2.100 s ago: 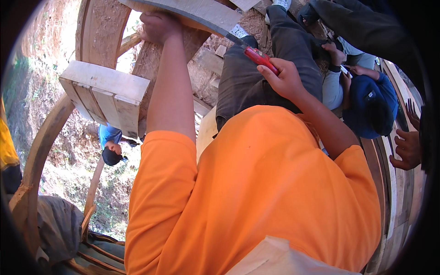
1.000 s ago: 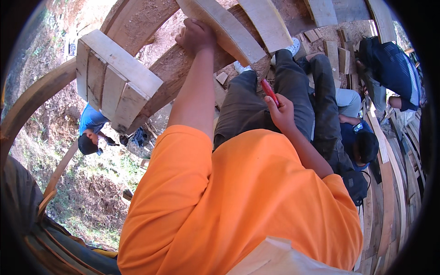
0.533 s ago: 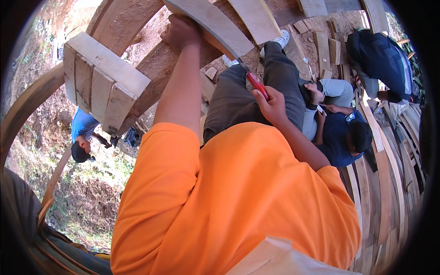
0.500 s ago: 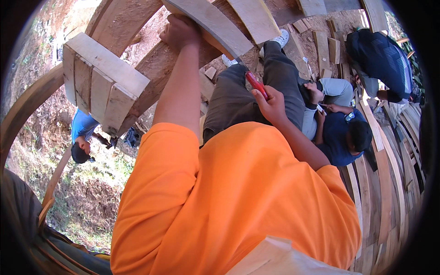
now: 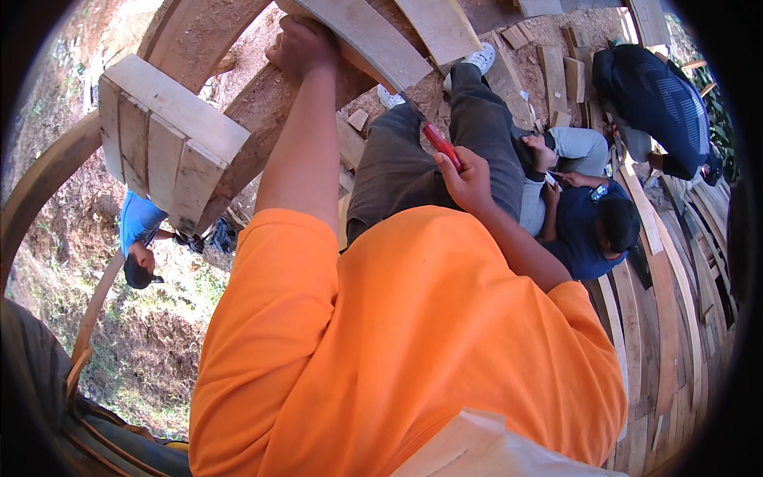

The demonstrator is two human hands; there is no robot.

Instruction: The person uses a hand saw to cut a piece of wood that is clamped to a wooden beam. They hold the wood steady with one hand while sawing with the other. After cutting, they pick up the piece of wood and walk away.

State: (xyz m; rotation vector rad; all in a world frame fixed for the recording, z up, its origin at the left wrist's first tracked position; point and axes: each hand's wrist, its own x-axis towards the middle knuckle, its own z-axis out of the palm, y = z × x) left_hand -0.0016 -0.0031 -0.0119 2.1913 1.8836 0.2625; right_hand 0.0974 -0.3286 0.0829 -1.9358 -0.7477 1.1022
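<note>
In my right hand (image 5: pixel 467 179) is a tool with a red handle (image 5: pixel 441 146); my fingers are wrapped round it. Its thin dark shaft points up and left to the lower end of a pale wooden plank (image 5: pixel 373 44); what kind of tool it is I cannot make out. My left hand (image 5: pixel 306 48) is closed at the left edge of that plank, with the arm stretched forward. Part of this hand is hidden by the wood. Below the plank runs a broad brown beam (image 5: pixel 266 119).
Several short boards are stacked as a block (image 5: pixel 163 131) at the left. A person in dark blue (image 5: pixel 592 230) sits at the right; another in dark clothes (image 5: pixel 656 107) bends behind. A person in blue (image 5: pixel 141 222) is lower left. Long planks (image 5: pixel 664 334) cover the right side.
The whole view has shifted slightly, so most things sit a little further left. Both hands keep their holds, and the red-handled tool remains at the plank's end.
</note>
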